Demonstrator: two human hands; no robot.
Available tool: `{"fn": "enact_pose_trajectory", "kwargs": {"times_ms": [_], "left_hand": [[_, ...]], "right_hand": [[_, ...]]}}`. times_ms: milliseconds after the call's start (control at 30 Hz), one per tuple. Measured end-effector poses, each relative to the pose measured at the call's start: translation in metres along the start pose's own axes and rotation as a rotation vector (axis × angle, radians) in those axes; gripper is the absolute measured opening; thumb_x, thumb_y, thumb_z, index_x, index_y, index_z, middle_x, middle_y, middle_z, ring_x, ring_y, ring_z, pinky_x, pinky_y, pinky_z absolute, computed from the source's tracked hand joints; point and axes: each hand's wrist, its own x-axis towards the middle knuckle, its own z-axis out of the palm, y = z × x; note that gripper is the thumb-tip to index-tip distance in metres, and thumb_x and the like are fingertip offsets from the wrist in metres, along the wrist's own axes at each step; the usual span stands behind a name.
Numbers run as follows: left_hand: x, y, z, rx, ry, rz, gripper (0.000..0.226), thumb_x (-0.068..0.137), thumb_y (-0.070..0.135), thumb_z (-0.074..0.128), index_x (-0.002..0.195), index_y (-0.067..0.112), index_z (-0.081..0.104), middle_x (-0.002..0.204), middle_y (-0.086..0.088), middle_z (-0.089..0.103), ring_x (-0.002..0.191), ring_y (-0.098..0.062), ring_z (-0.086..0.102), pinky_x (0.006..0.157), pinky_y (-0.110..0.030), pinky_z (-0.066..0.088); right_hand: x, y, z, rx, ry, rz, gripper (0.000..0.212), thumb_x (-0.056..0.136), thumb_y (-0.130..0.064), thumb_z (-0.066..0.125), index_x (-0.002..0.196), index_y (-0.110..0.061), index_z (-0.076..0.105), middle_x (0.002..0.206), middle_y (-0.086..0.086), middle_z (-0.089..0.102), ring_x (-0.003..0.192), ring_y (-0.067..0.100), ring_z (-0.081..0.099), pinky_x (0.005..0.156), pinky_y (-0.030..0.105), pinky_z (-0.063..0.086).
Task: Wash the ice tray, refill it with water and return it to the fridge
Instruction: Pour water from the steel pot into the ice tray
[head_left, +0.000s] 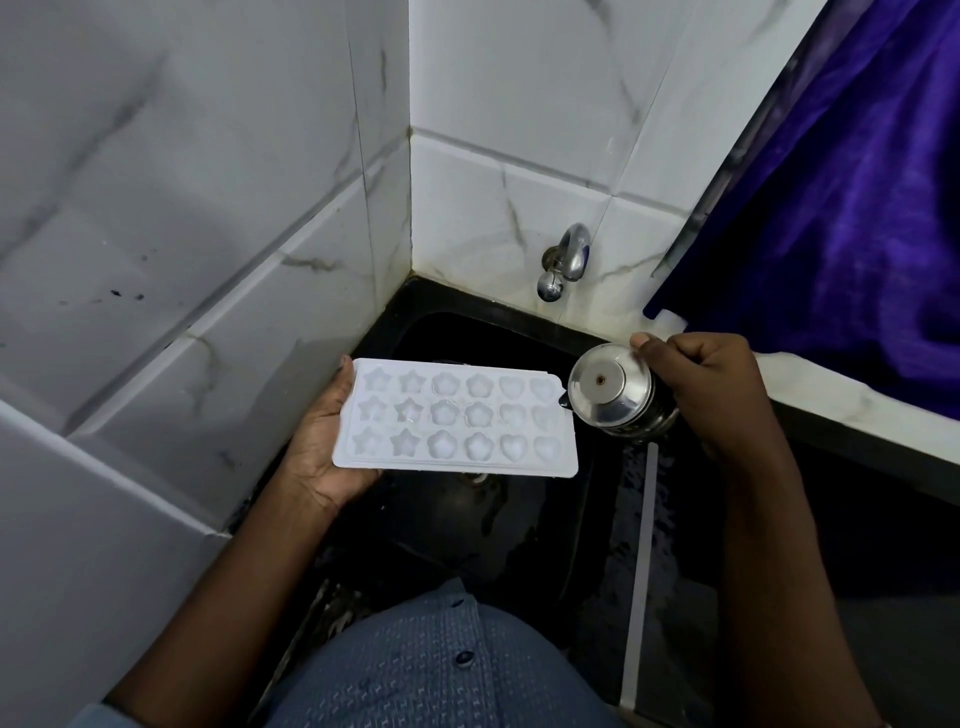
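Looking down through the head view, the person is standing over a black sink (519, 525) set in the corner of a white marble-patterned tiled wall (208, 208), with a chrome tap (565, 262) sticking out of the tiles above the basin. The left hand (324, 441) is holding the white ice tray (457, 415) roughly level above the sink. Its palm is cupping the tray's left short end and its thumb is lying along that edge, while the other fingers are hidden underneath, so how they are lying cannot be told. The tray is showing three rows of six moulds: stars on the left, flowers in the middle, hearts on the right. A few star moulds are glinting, but whether any mould is holding water cannot be told. The right hand (711, 384) is gripping a lidded steel jug (610, 389) just beside the tray's right end, fingers curled round its far side and the thumb pressing on the lid's rim. The jug's dark spout (564, 402) is touching the tray's right edge. The lid is covering whatever the jug contains. A purple cloth (857, 208) is hanging at the right above a pale counter edge (831, 395), and a blue shirt (441, 665) is filling the bottom.
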Motion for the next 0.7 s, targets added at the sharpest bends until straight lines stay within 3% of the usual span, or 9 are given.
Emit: {"fn": "enact_pose_trajectory", "kwargs": {"times_ms": [167,233,367,467,700], "left_hand": [[-0.001,0.004,0.0,-0.018,0.003,-0.003,0.07,0.107,0.062,0.043,0.146,0.006,0.058,0.145,-0.023,0.062,0.123,-0.04,0.069,0.088,-0.06,0.061],[-0.001,0.005,-0.001,-0.024,0.001,-0.004,0.069,0.107,0.061,0.043,0.146,0.006,0.058,0.144,-0.023,0.063,0.122,-0.04,0.069,0.087,-0.061,0.061],[-0.001,0.006,-0.001,-0.023,-0.003,0.004,0.066,0.107,0.06,0.045,0.14,0.006,0.063,0.141,-0.023,0.065,0.118,-0.04,0.072,0.083,-0.06,0.062],[-0.001,0.006,0.0,-0.052,-0.013,-0.008,0.066,0.107,0.06,0.045,0.128,0.003,0.072,0.138,-0.025,0.067,0.115,-0.042,0.073,0.079,-0.061,0.063],[-0.002,0.006,-0.001,-0.018,0.005,0.017,0.066,0.107,0.061,0.044,0.137,0.006,0.065,0.137,-0.023,0.068,0.113,-0.04,0.074,0.078,-0.059,0.063]], "right_hand": [[-0.003,-0.002,0.0,-0.036,-0.051,0.0,0.061,0.099,-0.03,0.071,0.049,-0.016,0.039,0.05,0.003,0.033,0.047,0.016,0.033,0.057,0.034,0.033],[-0.005,-0.002,0.001,-0.039,-0.068,0.007,0.062,0.099,-0.03,0.071,0.048,-0.019,0.039,0.048,0.0,0.034,0.046,0.014,0.032,0.058,0.035,0.035],[-0.008,-0.002,0.003,-0.05,-0.087,0.015,0.062,0.099,-0.032,0.071,0.054,-0.004,0.04,0.05,0.004,0.034,0.046,0.017,0.033,0.06,0.039,0.04],[-0.01,-0.005,0.003,-0.058,-0.088,0.015,0.061,0.099,-0.031,0.072,0.053,-0.009,0.04,0.049,0.003,0.034,0.046,0.016,0.032,0.058,0.037,0.037],[-0.012,-0.007,0.003,-0.07,-0.08,0.011,0.06,0.099,-0.031,0.072,0.053,-0.008,0.041,0.048,0.0,0.034,0.046,0.014,0.033,0.055,0.032,0.035]]}}
